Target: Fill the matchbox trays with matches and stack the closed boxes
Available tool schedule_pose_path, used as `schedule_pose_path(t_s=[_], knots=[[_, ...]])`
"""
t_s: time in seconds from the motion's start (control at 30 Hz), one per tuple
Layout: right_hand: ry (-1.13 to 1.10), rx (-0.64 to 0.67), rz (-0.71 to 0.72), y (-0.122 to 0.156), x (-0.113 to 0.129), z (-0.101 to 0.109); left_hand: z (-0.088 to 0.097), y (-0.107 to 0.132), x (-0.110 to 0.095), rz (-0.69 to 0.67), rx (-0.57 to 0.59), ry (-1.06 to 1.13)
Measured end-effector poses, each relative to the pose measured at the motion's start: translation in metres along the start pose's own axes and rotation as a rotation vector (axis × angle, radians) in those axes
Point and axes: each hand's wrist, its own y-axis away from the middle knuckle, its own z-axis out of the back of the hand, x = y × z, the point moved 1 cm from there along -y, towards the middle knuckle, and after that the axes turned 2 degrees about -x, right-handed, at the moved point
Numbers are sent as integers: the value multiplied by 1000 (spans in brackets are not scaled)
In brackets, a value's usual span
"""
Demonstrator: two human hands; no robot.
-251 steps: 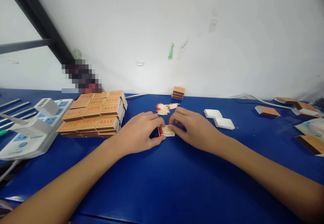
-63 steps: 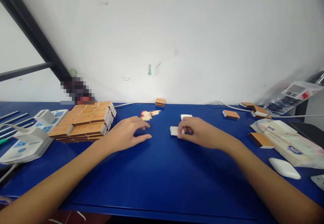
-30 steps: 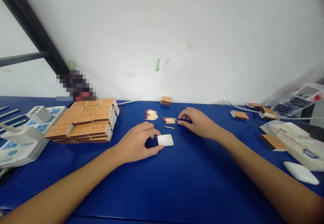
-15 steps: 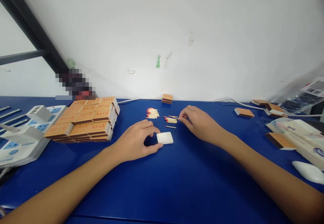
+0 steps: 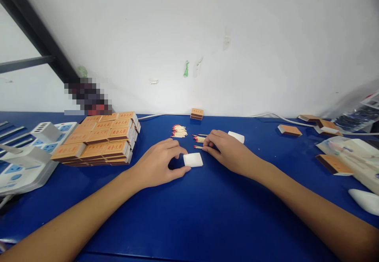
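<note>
White tray [image 5: 193, 160] w/ L edge in L hand [image 5: 160, 163], wide tabletop [image 5: 192, 218] nearside

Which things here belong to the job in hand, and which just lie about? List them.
Likely in the job: white trays, one by left hand; loose matches near right hand; matchbox stack.

Apparently just lying about: power strip; charger; plastic pack.

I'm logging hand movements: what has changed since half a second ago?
The right hand shifted left and toward the person, to the loose match, uncovering a far white tray. The left hand stayed at the near white tray; the match pile and stacked matchboxes stayed put.
</note>
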Motion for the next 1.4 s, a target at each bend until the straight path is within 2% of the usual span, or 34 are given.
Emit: schedule_pose_path(t_s=[0.2,0.37,0.57,0.67,0.8,0.97,1.4], knots=[[29,14,-3,-1,3,6,1,0,1,1,0,3],[-10,-24,36,3,27,19,2,0,1,18,-24,-18],[50,52,86,8,48,8,0,0,1,-7,-43,-11],[-40,35,73,8,42,10,0,0,1,-20,-51,-5],[-70,-105,-48,1,18,16,0,1,1,-25,-50,8],[-6,-52,-106,-5,-6,8,0,1,1,-11,-35,2],[23,-84,-54,-6,-10,1,0,0,2,-24,-39,-4]])
